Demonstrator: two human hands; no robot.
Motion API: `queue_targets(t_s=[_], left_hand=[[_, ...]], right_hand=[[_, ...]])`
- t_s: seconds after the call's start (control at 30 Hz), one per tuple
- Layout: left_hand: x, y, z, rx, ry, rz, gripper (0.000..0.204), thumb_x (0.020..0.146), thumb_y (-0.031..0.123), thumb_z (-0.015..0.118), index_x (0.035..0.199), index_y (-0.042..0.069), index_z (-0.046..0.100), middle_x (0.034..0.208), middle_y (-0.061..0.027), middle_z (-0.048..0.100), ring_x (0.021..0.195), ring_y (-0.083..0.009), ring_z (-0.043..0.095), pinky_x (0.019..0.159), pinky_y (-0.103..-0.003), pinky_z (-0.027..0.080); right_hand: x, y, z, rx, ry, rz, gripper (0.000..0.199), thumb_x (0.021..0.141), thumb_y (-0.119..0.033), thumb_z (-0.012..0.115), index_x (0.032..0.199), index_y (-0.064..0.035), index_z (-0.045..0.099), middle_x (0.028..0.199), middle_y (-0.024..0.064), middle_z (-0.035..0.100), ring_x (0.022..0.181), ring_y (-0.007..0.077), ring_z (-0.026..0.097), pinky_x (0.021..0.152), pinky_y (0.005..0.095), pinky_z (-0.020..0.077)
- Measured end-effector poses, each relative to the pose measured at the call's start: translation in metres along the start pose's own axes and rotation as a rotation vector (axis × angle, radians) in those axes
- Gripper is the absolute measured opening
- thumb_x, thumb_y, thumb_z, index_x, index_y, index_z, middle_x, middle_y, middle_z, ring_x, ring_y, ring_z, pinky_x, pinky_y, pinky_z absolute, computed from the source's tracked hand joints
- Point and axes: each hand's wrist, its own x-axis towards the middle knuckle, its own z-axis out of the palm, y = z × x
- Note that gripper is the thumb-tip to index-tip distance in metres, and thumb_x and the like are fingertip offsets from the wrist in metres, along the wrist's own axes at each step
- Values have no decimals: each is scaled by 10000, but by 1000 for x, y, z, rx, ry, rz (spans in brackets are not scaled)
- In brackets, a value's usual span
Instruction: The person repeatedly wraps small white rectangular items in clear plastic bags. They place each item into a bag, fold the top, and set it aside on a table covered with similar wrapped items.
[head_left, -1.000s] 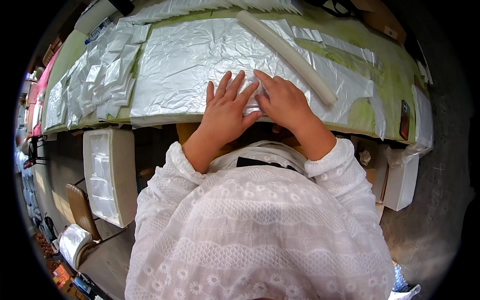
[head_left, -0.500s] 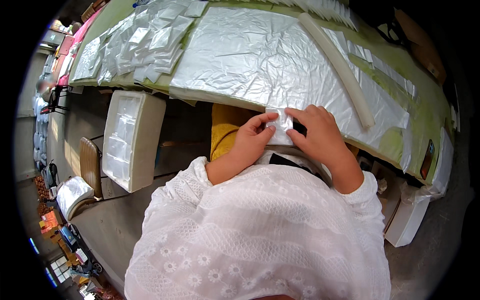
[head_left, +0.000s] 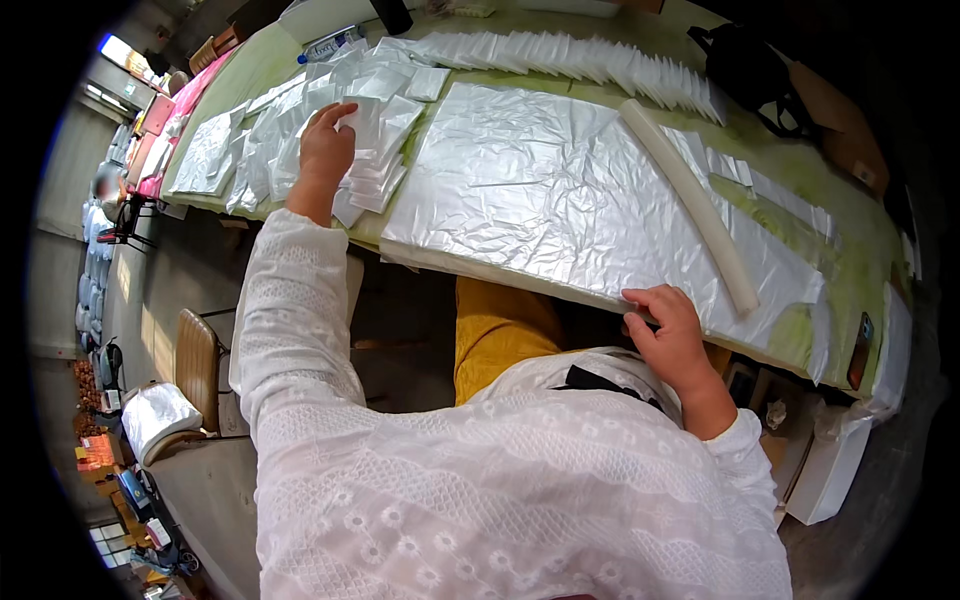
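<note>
My left hand reaches to the far left, its fingers closed on the edge of a folded clear plastic sheet. Beneath it spreads a loose pile of similar folded plastic sheets. A broad stack of flat, crinkled plastic sheets covers the middle of the table. By the near edge of that stack is my right hand, thumb and forefinger apart, with nothing seen between them. Across the stack's right side lies a long pale tube.
The table has a green cover. Behind the stack runs a row of folded plastic pieces. A bottle lies far left, a black bag far right. A phone rests near the right edge; a brown chair stands at left.
My hands have parted from the small folded sheet both touched in front of me. The left has swung out to the pile with a folded sheet; the right has come to the stack's near edge.
</note>
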Motion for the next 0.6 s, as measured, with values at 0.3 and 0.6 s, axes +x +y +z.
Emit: queue_targets(t_s=[0.3, 0.6], left_hand=[[-21, -10, 25, 261, -133, -118, 312, 887, 115, 572, 1033, 316, 761, 1442, 104, 575, 1412, -203, 422, 1162, -430, 296], [-58, 118, 26, -531, 57, 246, 157, 849, -2, 579, 945, 66, 682, 1196, -149, 680, 1174, -327, 600, 1045, -398, 442]], right_hand=[[-20, 18, -46, -315, 355, -57, 323, 858, -31, 689, 1177, -80, 697, 1177, 121, 639, 1098, 330, 567, 994, 423, 442], [-46, 50, -72, -201, 219, 411, 426, 909, -123, 659, 1332, -98, 619, 1257, 140, 597, 971, 207, 634, 805, 318, 536]])
